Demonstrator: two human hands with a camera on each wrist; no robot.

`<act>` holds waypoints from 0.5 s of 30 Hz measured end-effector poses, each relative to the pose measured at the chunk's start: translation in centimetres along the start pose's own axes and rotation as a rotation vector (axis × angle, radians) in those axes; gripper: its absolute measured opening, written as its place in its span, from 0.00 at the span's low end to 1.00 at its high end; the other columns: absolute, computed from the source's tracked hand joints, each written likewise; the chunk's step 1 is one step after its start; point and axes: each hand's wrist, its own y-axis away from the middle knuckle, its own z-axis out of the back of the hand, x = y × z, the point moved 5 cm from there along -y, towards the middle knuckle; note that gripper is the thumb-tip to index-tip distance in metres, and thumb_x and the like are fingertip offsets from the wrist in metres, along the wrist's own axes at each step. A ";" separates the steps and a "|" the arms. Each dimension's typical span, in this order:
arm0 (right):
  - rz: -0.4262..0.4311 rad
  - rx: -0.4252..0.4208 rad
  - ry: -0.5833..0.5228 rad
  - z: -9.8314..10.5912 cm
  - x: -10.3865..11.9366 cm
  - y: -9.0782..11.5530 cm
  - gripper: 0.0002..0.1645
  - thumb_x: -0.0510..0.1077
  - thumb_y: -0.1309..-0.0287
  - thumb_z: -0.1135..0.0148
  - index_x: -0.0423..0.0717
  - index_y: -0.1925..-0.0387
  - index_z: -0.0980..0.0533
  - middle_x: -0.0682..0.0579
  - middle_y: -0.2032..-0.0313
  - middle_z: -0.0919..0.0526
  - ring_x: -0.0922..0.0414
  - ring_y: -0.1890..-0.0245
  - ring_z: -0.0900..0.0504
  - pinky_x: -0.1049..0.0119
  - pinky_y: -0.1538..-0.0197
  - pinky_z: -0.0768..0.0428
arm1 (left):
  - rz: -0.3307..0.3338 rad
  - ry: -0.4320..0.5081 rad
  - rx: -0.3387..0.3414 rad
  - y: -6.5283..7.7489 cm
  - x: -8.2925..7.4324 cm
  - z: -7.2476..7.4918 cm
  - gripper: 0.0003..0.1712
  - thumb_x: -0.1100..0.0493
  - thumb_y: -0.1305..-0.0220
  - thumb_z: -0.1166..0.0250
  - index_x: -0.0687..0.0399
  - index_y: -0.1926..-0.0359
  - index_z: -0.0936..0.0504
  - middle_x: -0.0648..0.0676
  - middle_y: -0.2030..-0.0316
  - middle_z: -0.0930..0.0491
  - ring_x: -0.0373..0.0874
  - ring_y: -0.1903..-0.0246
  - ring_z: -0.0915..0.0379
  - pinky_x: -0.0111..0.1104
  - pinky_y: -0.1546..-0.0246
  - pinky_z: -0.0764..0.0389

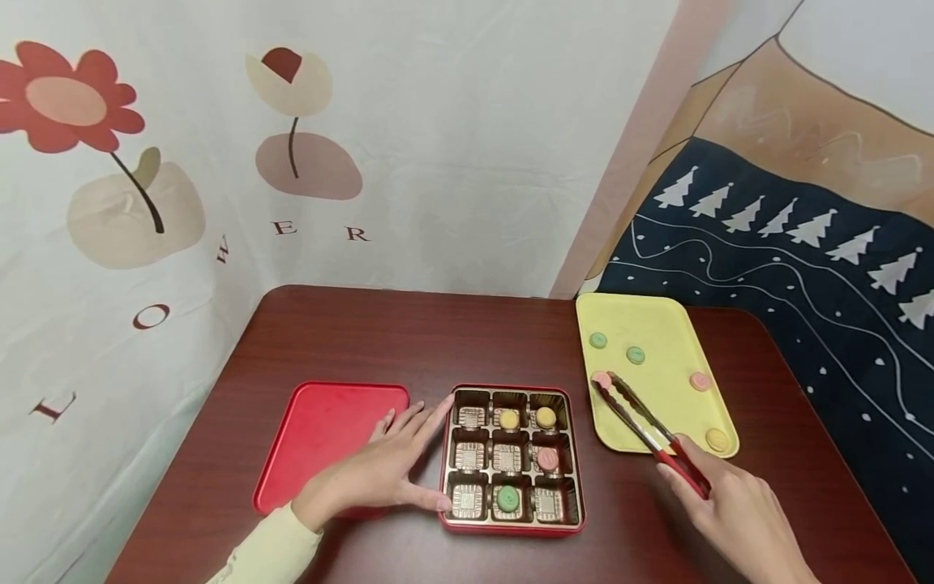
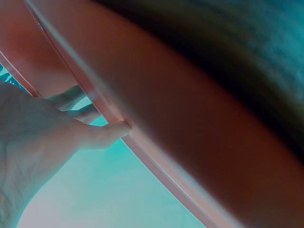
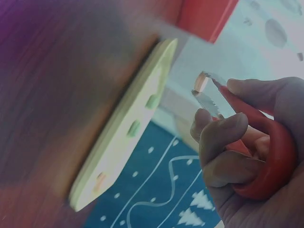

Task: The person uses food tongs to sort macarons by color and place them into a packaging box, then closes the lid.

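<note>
A pink disc (image 1: 601,379) sits between the tips of the red-handled tongs (image 1: 645,438), lifted above the yellow tray (image 1: 657,316) near its left edge. The person's right hand (image 1: 744,511) has its fingers curled round the handles. On the tray lie two green discs (image 1: 636,355), another pink one (image 1: 700,381) by the right rim and a yellow one (image 1: 717,440) in the near right corner.

Left of the tray stands a nine-compartment box (image 1: 511,530): yellow discs in the back middle and back right, pink in the middle right, green in the front middle. The left hand (image 1: 397,466) has its fingers spread apart, thumb and forefinger touching the box's left side; a red lid (image 1: 328,430) lies partly beneath it.

All rests on a dark reddish-brown table (image 1: 467,337) with rounded far corners. Behind hangs a pale, flower-printed cloth (image 1: 467,122) with lettering; at right, a navy-and-tan print (image 1: 766,251) shows white trees.
</note>
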 end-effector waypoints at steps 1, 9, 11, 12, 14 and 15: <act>0.018 -0.005 -0.002 0.0 0.5 0.1 0.31 0.46 0.48 0.14 0.43 0.41 0.13 0.49 0.74 0.15 0.51 0.77 0.22 0.44 0.73 0.23 | 0.000 -0.001 0.002 0.0 0.0 0.0 0.79 0.22 0.44 0.24 0.37 0.10 0.67 0.60 0.15 0.46 0.69 0.17 0.55 0.74 0.25 0.56; 0.138 -0.025 0.004 0.0 3.6 0.2 0.33 0.45 0.55 0.11 0.47 0.43 0.11 0.53 0.63 0.09 0.59 0.77 0.23 0.54 0.75 0.22 | 0.001 -0.016 0.006 -0.1 0.2 0.0 0.79 0.21 0.43 0.25 0.37 0.10 0.68 0.61 0.16 0.45 0.69 0.17 0.55 0.73 0.24 0.56; 0.118 0.021 0.007 -0.1 4.0 0.2 0.33 0.47 0.52 0.12 0.46 0.42 0.11 0.55 0.62 0.10 0.63 0.76 0.26 0.58 0.75 0.24 | 0.000 -0.013 0.002 -0.1 0.2 0.0 0.79 0.21 0.43 0.25 0.36 0.10 0.68 0.61 0.16 0.45 0.69 0.17 0.55 0.73 0.24 0.57; 0.109 0.041 0.007 -0.1 4.2 0.2 0.34 0.48 0.51 0.12 0.46 0.41 0.12 0.55 0.62 0.10 0.64 0.76 0.27 0.60 0.74 0.24 | 0.000 -0.010 0.002 -0.1 0.2 0.0 0.79 0.21 0.43 0.25 0.36 0.10 0.68 0.61 0.16 0.45 0.69 0.17 0.56 0.73 0.24 0.57; 0.102 0.067 0.003 -0.1 4.6 0.2 0.34 0.49 0.49 0.12 0.45 0.40 0.12 0.56 0.60 0.10 0.65 0.74 0.25 0.60 0.73 0.21 | -0.001 -0.006 0.001 -0.1 0.2 0.0 0.79 0.22 0.43 0.25 0.36 0.10 0.68 0.61 0.16 0.45 0.69 0.17 0.56 0.73 0.24 0.57; 0.110 0.067 -0.002 -0.1 4.8 0.3 0.34 0.48 0.49 0.13 0.45 0.40 0.12 0.56 0.59 0.09 0.65 0.74 0.23 0.60 0.72 0.20 | 0.000 -0.006 0.001 -0.1 0.2 0.0 0.79 0.22 0.43 0.25 0.36 0.10 0.68 0.61 0.16 0.45 0.69 0.17 0.56 0.73 0.24 0.57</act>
